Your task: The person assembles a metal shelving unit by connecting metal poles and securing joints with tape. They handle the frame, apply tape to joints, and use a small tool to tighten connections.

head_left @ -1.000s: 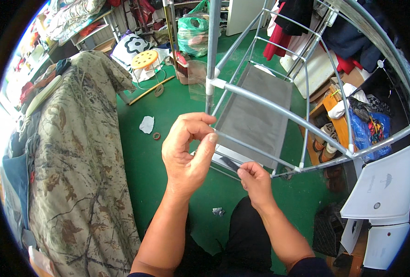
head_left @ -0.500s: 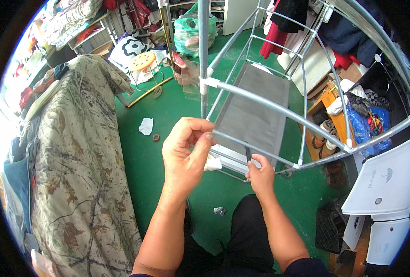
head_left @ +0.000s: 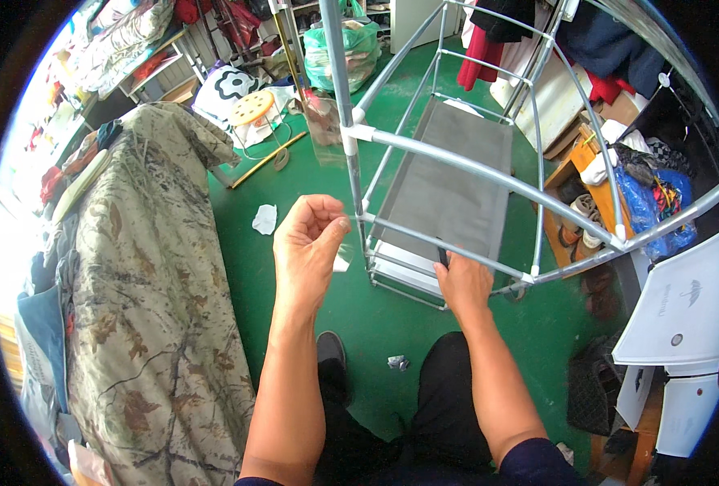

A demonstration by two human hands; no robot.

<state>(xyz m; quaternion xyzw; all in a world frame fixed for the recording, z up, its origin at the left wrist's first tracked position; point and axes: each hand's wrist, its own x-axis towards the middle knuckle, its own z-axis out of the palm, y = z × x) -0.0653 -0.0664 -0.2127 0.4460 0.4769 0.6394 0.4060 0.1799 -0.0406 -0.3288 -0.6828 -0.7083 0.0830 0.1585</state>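
A grey metal tube frame (head_left: 456,162) with white plastic joints stands before me, with a dark grey fabric panel (head_left: 456,170) at its lower level. Just left of its upright post, my left hand (head_left: 304,251) is raised with thumb and fingertips curled together. Whatever they pinch is too small or clear to make out; a pale translucent scrap (head_left: 341,257) shows below the fingertips. My right hand (head_left: 466,283) is closed round a thin black object (head_left: 443,256), mostly hidden in the fist, beside the frame's near crossbar.
A camouflage cloth (head_left: 149,308) covers a long piece of furniture at left. White paper (head_left: 264,219) and a small crumpled scrap (head_left: 397,363) lie on the green floor. White boxes (head_left: 675,316) and a wooden shoe shelf (head_left: 574,194) stand at right; a yellow round stool (head_left: 251,108) is farther back.
My left hand has drawn left, away from the frame's corner joint. My right hand has turned and shifted slightly right and up. The whole view has shifted a little.
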